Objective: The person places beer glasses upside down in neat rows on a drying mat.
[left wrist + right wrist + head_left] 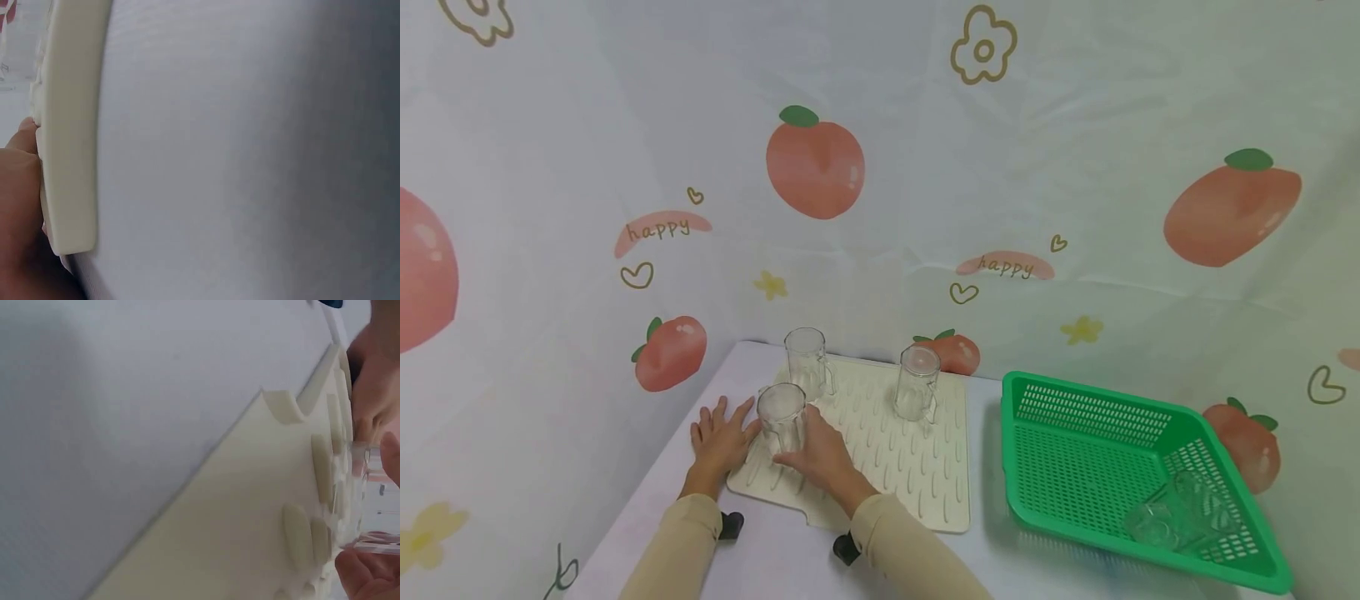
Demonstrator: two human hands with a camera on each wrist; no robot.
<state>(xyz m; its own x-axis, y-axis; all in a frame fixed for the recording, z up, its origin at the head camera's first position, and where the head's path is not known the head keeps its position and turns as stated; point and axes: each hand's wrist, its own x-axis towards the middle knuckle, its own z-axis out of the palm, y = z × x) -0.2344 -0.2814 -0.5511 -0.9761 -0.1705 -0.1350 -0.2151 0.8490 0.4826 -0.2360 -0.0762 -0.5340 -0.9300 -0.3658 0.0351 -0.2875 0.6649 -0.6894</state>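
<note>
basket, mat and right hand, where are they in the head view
Basket [1067,475]: head view, on its bare floor.
Mat [902,467]: head view, on its ribbed top.
Right hand [825,457]: head view, on its back.

The right grip [369,575] holds a clear glass [376,503] at the ridged mat [234,506].

One mat [940,492] bears three glass mugs [781,408]; one basket [1067,467] holds glassware [1180,512] of unclear number

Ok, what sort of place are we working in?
Likely a staged tabletop setup rather than a working kitchen: a creased, fruit-printed backdrop stands right behind the table, which bears a ribbed mat with glass mugs and a green basket.
</note>
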